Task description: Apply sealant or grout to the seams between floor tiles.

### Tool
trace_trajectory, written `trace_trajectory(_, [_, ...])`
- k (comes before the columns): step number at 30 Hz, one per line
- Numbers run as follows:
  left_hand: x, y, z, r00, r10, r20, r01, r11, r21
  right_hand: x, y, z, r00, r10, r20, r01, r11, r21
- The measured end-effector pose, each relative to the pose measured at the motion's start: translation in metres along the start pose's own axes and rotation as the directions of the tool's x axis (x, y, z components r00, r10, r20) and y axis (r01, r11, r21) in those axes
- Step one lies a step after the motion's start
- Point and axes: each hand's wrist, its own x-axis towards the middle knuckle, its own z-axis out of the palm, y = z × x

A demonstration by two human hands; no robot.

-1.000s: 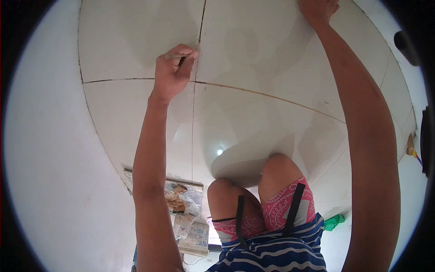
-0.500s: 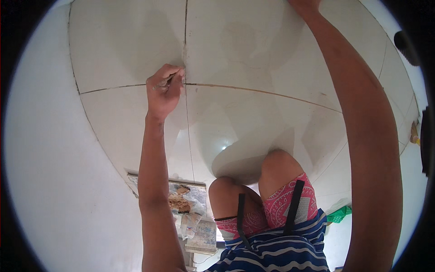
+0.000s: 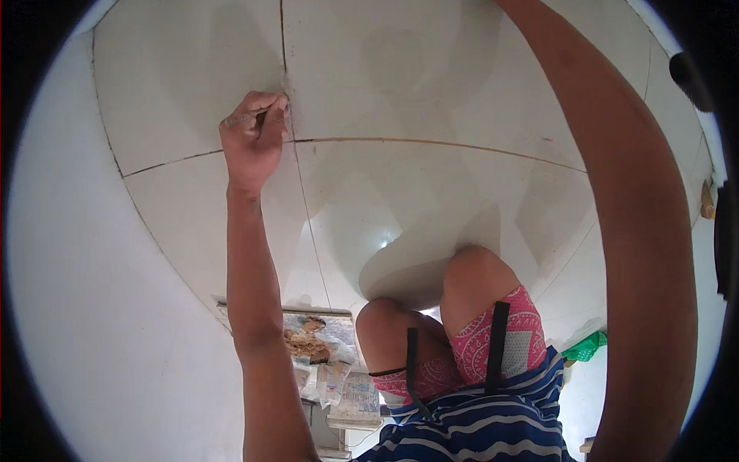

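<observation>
My left hand [image 3: 254, 138] is closed in a pinch, its fingertips down on the upright joint between large pale floor tiles [image 3: 416, 100]. They touch just above the spot where this joint meets a cross joint [image 3: 431, 145]. Whatever lies inside the pinch is too small or too hidden to make out. Whitish smears mark the fingers. Dark stretches show in the joint above the hand, while the cross joint to the right looks brownish. My right forearm [image 3: 639, 192] reaches far forward, and its hand is cut off by the top edge.
Behind my left forearm lies a board [image 3: 339, 327] with a crumbly brown heap [image 3: 312, 339], next to plastic bags [image 3: 332, 383] and a pale block-like object [image 3: 358, 400]. A white wall [image 3: 115, 308] runs along the left. A green bag [image 3: 586, 348] lies right of my knees.
My left hand has slid a little farther up along the joint, still pinched. The whole view has shifted slightly, and the right hand has gone beyond the top edge.
</observation>
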Motion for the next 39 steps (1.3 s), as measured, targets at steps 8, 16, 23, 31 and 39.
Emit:
trace_trajectory(8, [-0.02, 0.0, -0.001, 0.99, 0.137, 0.011, -0.137, 0.99, 0.03, 0.003, -0.001, -0.002, 0.999, 0.009, 0.035, -0.009, 1.0, 0.002])
trace_trajectory(16, [-0.033, 0.0, -0.008, 0.99, 0.101, 0.094, -0.115, 0.98, 0.16, 0.003, 0.005, -0.003, 0.999, -0.033, -0.004, 0.033, 0.999, 0.023])
trace_trajectory(23, [-0.015, 0.002, -0.001, 0.993, 0.115, 0.017, -0.116, 0.985, 0.126, 0.003, 0.002, -0.007, 0.995, -0.017, 0.1, 0.015, 1.0, 0.024])
trace_trajectory(31, [0.01, 0.005, -0.002, 0.994, 0.104, 0.029, -0.108, 0.963, 0.249, 0.008, 0.001, 0.003, 0.999, -0.041, 0.029, 0.04, 0.999, 0.032])
trace_trajectory(39, [-0.013, 0.011, -0.006, 0.98, 0.176, 0.089, -0.191, 0.961, 0.198, 0.008, 0.002, 0.002, 0.998, -0.062, 0.005, 0.062, 0.998, -0.026])
